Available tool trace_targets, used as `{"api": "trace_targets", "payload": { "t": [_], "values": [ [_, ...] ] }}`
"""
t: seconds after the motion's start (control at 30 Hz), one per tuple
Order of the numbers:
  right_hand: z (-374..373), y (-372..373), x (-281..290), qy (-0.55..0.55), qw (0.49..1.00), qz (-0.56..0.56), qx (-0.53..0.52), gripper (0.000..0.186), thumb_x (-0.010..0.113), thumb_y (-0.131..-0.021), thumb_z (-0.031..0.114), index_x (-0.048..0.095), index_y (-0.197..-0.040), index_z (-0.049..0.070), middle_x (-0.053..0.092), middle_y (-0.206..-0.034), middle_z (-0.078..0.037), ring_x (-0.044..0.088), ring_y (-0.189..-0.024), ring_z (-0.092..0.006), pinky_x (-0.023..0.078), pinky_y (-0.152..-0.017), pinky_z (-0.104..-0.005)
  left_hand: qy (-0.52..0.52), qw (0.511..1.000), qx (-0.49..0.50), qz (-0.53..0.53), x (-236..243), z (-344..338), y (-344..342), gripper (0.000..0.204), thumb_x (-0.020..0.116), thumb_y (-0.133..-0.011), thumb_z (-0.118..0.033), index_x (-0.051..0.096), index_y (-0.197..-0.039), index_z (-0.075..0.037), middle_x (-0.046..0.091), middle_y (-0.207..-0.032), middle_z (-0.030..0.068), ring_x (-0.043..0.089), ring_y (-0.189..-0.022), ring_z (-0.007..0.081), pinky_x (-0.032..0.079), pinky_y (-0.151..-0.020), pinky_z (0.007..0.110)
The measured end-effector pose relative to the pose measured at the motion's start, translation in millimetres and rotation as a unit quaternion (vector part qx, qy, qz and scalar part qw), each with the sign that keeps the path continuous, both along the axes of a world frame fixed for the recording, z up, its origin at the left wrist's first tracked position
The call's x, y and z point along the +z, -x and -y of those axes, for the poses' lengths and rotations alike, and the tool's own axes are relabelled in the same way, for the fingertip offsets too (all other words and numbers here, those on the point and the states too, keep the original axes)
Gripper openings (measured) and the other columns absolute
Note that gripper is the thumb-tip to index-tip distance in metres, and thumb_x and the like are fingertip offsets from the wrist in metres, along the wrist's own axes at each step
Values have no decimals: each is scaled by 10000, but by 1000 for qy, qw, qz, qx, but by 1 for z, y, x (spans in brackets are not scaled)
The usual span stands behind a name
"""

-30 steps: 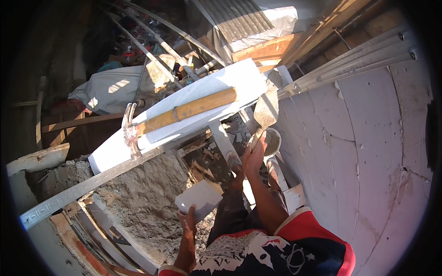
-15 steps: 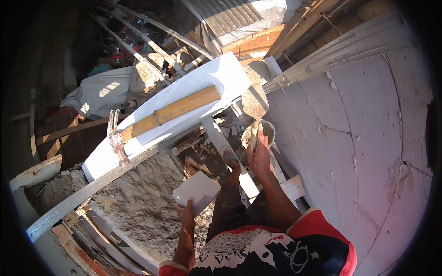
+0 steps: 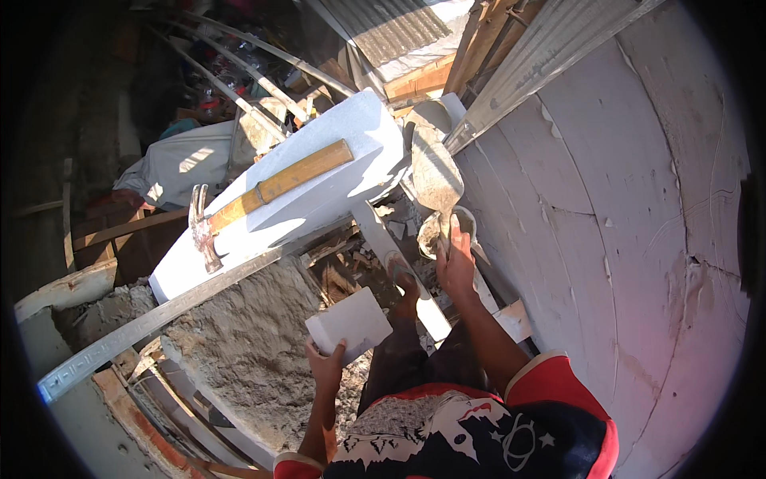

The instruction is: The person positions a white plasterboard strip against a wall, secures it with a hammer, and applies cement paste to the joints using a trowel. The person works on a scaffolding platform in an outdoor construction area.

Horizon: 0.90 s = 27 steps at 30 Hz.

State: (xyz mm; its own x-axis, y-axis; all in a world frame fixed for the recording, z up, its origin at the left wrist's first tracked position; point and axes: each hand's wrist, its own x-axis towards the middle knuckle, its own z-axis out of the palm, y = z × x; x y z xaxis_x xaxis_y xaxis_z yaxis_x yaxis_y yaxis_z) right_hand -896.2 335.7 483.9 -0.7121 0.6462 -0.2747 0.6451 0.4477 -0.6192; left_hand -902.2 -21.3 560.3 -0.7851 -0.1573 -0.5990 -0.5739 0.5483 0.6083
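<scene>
The pale block (image 3: 351, 321) at lower centre could slip, as the left hand (image 3: 326, 361) grips one corner, the right hand (image 3: 456, 267) a trowel (image 3: 435, 172).

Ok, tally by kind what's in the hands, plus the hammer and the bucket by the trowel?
Trowel, in the right hand: 1
Small pale block, in the left hand: 1
Hammer, lying on the large white block: 1
Bucket, partly hidden by the trowel and right hand: 1
Total: 4
</scene>
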Motion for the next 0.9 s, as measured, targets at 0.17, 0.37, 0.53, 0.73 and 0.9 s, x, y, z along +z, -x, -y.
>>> {"api": "trace_targets", "payload": {
  "t": [0.17, 0.37, 0.53, 0.73, 0.9],
  "values": [
    [15, -57, -26, 85, 996, 16, -16, 706, 597, -961, 116, 291, -1589, 10, 456, -1442, -340, 566, -1202, -494, 471, -1003, -531, 0, 997, -71, -34, 20, -24, 7, 833, 850, -800, -156, 381, -1468, 12, 510, -1348, 199, 529, -1249, 294, 448, -1056, 435],
    [17, -138, -170, -10, 992, 82, 92, 720, 589, -956, 133, 282, -1599, 30, 539, -1384, -298, 593, -1182, -456, 479, -1003, -517, 19, 993, -115, -28, 46, -47, 10, 872, 865, -779, -145, 377, -1488, -2, 548, -1341, 203, 564, -1236, 285, 471, -1040, 432],
    [-14, -114, -286, 89, 949, 301, 27, 698, 589, -948, 164, 319, -1585, 74, 516, -1407, -255, 536, -1248, -428, 424, -1052, -521, 3, 980, -191, -53, 79, -68, 21, 902, 889, -731, -132, 408, -1480, 11, 547, -1354, 190, 553, -1256, 263, 464, -1059, 415],
    [-22, -152, -302, 20, 967, 219, 129, 610, 578, -931, 164, 397, -1507, 74, 500, -1401, -265, 503, -1295, -447, 410, -1065, -544, -77, 977, -178, -91, 150, -79, 38, 970, 906, -697, -184, 390, -1490, 30, 543, -1353, 151, 562, -1248, 250, 469, -1065, 416],
    [-19, -166, -208, 93, 970, 184, 131, 568, 555, -936, 209, 452, -1463, 21, 535, -1360, -301, 512, -1278, -489, 400, -1073, -581, -167, 963, -128, -167, 215, -92, 63, 998, 892, -646, -175, 391, -1481, 41, 543, -1320, 134, 562, -1231, 243, 493, -1034, 385]
  ]
}}
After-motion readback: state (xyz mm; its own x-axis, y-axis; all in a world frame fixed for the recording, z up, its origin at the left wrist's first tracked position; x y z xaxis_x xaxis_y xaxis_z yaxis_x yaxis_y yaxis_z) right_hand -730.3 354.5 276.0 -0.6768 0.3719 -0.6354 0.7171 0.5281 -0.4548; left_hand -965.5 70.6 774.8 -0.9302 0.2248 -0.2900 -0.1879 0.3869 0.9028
